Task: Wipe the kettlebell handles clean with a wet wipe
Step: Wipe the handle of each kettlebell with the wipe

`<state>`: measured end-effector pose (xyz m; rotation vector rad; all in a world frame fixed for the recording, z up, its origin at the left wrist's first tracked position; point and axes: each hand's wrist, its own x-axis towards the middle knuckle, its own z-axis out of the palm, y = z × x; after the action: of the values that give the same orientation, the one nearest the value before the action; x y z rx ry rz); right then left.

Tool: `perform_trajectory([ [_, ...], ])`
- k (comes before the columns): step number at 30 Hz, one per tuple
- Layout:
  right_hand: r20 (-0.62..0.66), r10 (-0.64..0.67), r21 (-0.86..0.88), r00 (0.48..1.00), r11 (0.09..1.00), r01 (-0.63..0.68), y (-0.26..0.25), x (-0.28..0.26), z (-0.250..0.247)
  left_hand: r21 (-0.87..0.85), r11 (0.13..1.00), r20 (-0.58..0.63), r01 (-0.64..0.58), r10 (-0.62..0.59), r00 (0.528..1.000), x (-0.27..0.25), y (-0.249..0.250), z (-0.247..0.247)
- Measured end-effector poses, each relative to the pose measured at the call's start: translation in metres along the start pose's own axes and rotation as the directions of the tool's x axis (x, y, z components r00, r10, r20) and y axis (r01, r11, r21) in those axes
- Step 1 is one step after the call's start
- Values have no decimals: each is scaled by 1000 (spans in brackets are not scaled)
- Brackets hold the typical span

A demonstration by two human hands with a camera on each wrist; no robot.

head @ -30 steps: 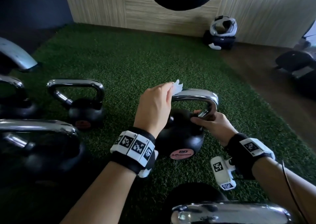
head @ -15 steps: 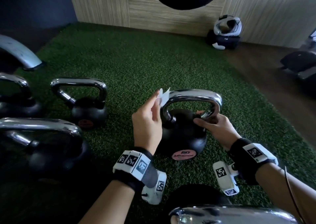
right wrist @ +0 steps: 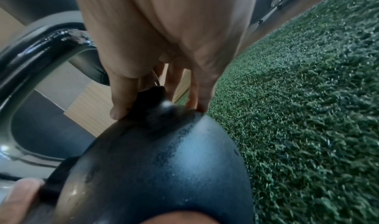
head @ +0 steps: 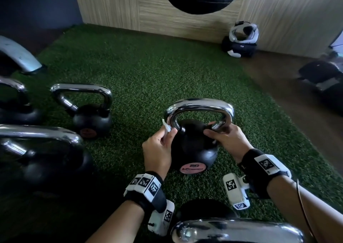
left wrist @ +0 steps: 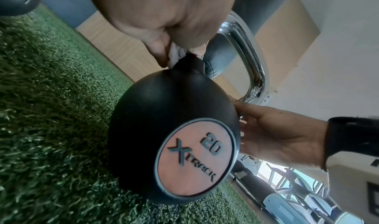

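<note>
Two hands work one kettlebell point(head: 193, 146) in the head view; it stands upright on the green turf point(head: 148, 66) in the middle of the scene, its chrome handle point(head: 199, 106) arching on top with the long bar running left to right across the view and the pink "20" badge facing the person; the left hand point(head: 157, 149) pinches a crumpled wet wipe point(head: 165, 126) against the handle's left leg, low down near the ball; the right hand point(head: 225, 139) curls round the base of the right leg, steadying it; other kettlebells stand well apart to the left and one sits near the bottom edge.

From the left wrist view, the wipe point(left wrist: 174, 55) is bunched small between thumb and fingers point(left wrist: 156, 49) just where the leg meets the black ball; I judge that so tight a wad could miss the far side of the leg, or slip out of the pinch on the slick chrome.

From the right wrist view, the thumb point(right wrist: 121, 98) and fingers straddle the foot of the handle, closed on it; the part under that grip will likely stay unwiped unless the hand shifts; should the hold loosen while the other hand rubs sideways, the bell might rock on the soft turf.
</note>
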<state>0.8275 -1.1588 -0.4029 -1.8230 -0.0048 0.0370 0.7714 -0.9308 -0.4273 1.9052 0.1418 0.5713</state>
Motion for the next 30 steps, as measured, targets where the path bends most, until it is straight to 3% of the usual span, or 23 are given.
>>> perform_trajectory([
  [4,-34,62,12,998,998,-62,-3,-11,-4,47,998,-15,-41,42,999,6,3,1],
  [6,-30,1,-105,1000,994,-4,-3,-24,-11,77,994,-6,-79,79,997,15,4,5],
  [9,15,-78,-308,997,948,79,-9,-50,-21,80,997,45,-11,8,999,37,10,15],
  [11,74,-119,-447,990,884,140,-15,-66,-22,79,997,93,13,-20,995,54,17,23],
  [13,161,-244,-589,956,753,292,-17,-71,-19,94,996,145,-4,-9,989,69,21,29],
  [16,246,-315,-638,917,660,398,-21,-59,-14,141,989,230,-41,8,973,85,24,34],
  [19,236,-422,-551,875,684,479,-22,-37,-10,90,993,359,81,-108,927,93,34,28],
  [21,184,-301,-567,936,745,351,-17,-16,-10,19,981,432,194,-184,883,93,41,25],
  [22,184,-168,-579,969,778,244,-12,-5,-8,9,982,440,190,-174,881,92,42,25],
  [24,259,14,-481,966,869,116,-3,11,2,65,995,419,70,-91,903,86,41,26],
  [26,331,38,-339,943,937,81,3,19,12,110,994,395,16,-58,917,84,40,28],
  [30,338,1,-226,941,971,80,8,15,15,91,996,343,25,-55,938,85,58,32],
])
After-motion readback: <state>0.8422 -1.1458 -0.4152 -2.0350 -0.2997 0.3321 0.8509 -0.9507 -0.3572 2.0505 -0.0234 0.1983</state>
